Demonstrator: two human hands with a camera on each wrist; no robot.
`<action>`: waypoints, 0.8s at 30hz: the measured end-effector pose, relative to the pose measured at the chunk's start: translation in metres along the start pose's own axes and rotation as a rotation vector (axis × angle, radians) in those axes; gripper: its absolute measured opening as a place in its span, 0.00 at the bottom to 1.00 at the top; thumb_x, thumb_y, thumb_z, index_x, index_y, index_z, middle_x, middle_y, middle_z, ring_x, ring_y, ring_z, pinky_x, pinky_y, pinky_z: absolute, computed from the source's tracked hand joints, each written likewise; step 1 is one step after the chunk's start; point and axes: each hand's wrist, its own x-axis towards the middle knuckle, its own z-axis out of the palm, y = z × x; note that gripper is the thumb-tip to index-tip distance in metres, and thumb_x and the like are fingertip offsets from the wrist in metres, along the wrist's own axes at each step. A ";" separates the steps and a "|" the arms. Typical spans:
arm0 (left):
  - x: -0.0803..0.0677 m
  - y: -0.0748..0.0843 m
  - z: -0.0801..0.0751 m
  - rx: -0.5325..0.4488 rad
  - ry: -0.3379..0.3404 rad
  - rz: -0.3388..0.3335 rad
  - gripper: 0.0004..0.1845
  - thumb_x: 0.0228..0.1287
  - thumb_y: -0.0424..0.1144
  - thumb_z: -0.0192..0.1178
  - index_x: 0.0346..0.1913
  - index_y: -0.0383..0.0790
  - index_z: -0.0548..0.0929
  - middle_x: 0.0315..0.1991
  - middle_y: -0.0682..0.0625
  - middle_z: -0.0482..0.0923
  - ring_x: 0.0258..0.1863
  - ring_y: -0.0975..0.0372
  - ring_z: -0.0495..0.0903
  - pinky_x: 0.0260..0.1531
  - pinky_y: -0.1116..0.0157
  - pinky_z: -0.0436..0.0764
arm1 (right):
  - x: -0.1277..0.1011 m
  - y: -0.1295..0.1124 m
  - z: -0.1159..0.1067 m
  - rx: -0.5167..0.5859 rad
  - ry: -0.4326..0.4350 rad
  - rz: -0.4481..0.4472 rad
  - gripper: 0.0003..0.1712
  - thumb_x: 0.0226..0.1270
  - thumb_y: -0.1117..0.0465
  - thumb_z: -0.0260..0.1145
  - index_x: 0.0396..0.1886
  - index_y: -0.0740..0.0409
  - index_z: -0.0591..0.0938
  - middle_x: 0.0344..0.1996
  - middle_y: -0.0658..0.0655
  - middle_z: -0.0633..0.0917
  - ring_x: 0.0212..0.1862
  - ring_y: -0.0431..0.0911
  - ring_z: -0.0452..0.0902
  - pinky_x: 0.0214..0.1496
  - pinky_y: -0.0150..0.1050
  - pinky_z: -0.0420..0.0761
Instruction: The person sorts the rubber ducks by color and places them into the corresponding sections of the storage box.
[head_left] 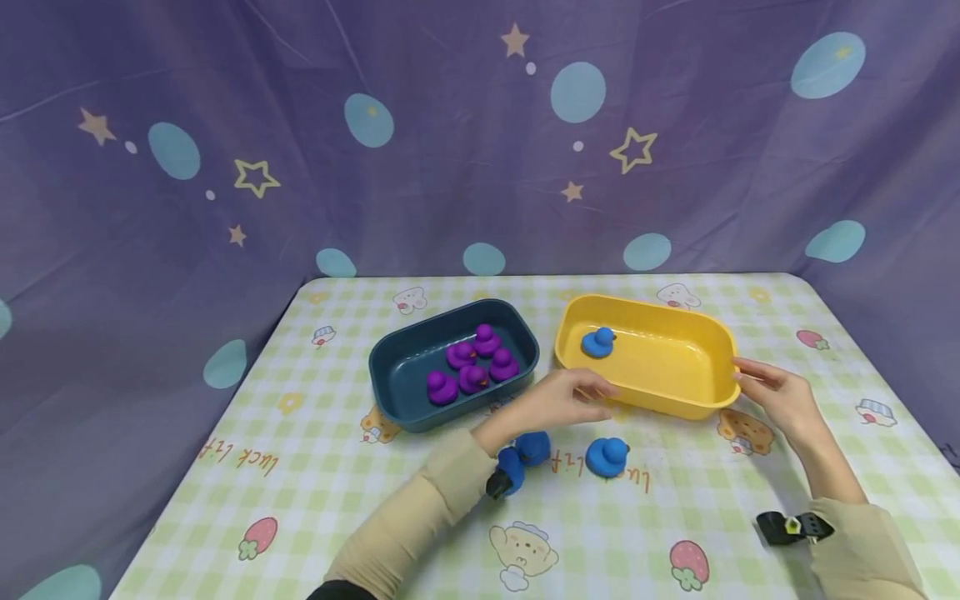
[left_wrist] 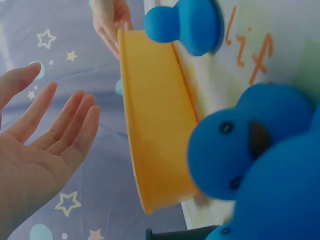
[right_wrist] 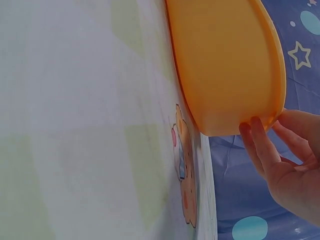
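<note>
A yellow tub [head_left: 675, 367] stands right of centre with one blue duck [head_left: 597, 342] inside. My left hand [head_left: 596, 390] hovers at the tub's near left corner, palm open and fingers straight [left_wrist: 75, 120], holding nothing. My right hand [head_left: 742, 372] lies against the tub's right end, its fingertips [right_wrist: 257, 140] on the outer wall under the rim. On the cloth in front of the tub lie a blue duck [head_left: 607, 457] and two more blue ducks [head_left: 525, 454] under my left wrist; these fill the left wrist view [left_wrist: 250, 145].
A dark blue tub [head_left: 390, 367] with several purple ducks [head_left: 472, 367] stands left of the yellow one. The table's checked cloth [head_left: 315, 467] reaches to the edges. A purple star-print curtain [head_left: 450, 150] hangs behind and at the sides.
</note>
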 end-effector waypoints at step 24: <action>-0.003 -0.018 0.038 0.168 -0.117 -0.060 0.20 0.56 0.38 0.60 0.52 0.39 0.74 0.48 0.48 0.73 0.48 0.62 0.72 0.45 0.76 0.71 | 0.000 0.001 0.000 -0.015 -0.002 0.001 0.39 0.55 0.36 0.56 0.59 0.59 0.70 0.42 0.35 0.73 0.36 0.20 0.69 0.35 0.16 0.71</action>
